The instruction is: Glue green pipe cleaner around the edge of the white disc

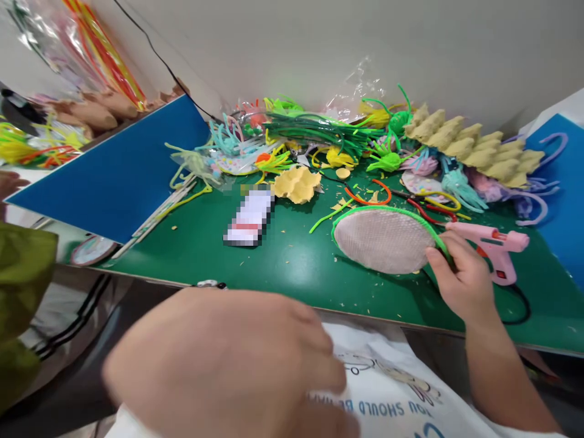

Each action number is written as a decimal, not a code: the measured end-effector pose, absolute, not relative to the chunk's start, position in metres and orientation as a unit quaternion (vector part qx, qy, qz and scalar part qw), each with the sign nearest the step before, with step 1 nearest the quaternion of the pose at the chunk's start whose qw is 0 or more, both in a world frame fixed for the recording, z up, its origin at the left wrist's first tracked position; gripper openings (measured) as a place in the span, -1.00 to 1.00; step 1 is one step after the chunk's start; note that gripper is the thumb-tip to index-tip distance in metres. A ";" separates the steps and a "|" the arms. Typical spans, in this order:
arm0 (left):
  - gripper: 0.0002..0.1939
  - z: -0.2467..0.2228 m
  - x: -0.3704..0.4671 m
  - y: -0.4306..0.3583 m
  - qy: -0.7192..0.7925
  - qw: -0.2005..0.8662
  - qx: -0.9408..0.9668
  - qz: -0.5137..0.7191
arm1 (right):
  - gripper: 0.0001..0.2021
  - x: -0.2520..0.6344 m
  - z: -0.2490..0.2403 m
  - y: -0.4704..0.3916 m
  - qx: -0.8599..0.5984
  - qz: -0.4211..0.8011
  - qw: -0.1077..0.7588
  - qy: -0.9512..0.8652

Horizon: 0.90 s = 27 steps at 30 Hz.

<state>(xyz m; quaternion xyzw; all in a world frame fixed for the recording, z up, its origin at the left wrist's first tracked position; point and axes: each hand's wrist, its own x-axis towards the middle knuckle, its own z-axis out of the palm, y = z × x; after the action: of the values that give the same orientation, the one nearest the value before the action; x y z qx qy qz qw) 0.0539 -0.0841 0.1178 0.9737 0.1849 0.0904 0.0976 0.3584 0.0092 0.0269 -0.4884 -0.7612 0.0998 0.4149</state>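
Note:
My right hand [463,274] grips the right edge of a round, pale mesh disc [381,240] with a bright green fuzzy rim, thumb on its face and fingers behind. The disc is tilted above the green table. Close to the camera, my left hand [228,365] is large and blurred, back upward. Its fingers bend down at the right and their tips are hidden, so what they hold, if anything, does not show. Just beyond my right hand lies a pink glue gun [495,243]. Red-handled pliers [431,213] and yellow-handled scissors [442,199] lie behind the disc.
A phone [250,216] with a blurred screen lies beside a torn egg-carton piece [297,184]. Pipe-cleaner figures [390,161] and a larger egg carton [479,149] crowd the back. Blue boards [118,170] flank the table [296,261]. At left is another person's olive sleeve [25,292].

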 end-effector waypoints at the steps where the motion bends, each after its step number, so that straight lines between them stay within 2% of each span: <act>1: -0.65 0.125 0.065 -0.063 0.115 0.141 0.983 0.029 | -0.84 0.359 0.032 0.011 -0.472 0.069 0.398 -0.784; 2: -0.57 0.129 0.075 -0.046 0.105 0.154 0.982 0.032 | -0.88 0.358 0.037 0.014 -0.458 0.045 0.382 -0.802; 5: -0.61 0.122 0.092 -0.018 0.196 0.090 0.963 0.163 | -0.95 0.354 0.050 0.021 -0.411 0.023 0.344 -0.844; 8: -0.61 0.102 0.099 -0.013 0.274 0.007 0.914 0.299 | -0.91 0.348 0.065 0.025 -0.361 0.031 0.311 -0.879; 12: -0.51 0.089 0.104 -0.008 0.332 -0.078 0.852 0.397 | -0.89 0.337 0.085 0.026 -0.334 0.020 0.246 -0.910; 17: -0.27 0.084 0.109 0.007 0.374 -0.090 0.835 0.394 | -0.81 0.322 0.096 0.025 -0.332 -0.005 0.188 -0.924; 21: -0.22 0.079 0.111 0.012 0.385 -0.049 0.849 0.360 | -0.79 0.313 0.097 0.029 -0.316 -0.030 0.181 -0.931; 24: -0.31 0.076 0.109 0.011 0.372 -0.065 0.833 0.405 | -0.80 0.308 0.098 0.033 -0.307 -0.022 0.176 -0.935; 27: -0.60 0.077 0.105 0.004 0.334 -0.126 0.765 0.537 | -0.79 0.305 0.098 0.036 -0.319 -0.009 0.167 -0.933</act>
<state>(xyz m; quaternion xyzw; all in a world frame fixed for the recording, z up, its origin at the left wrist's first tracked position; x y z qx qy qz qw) 0.1053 0.0041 0.0771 0.7646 0.3337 0.5366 -0.1265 0.3051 0.0365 0.0981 -0.3188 -0.9330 -0.0086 0.1667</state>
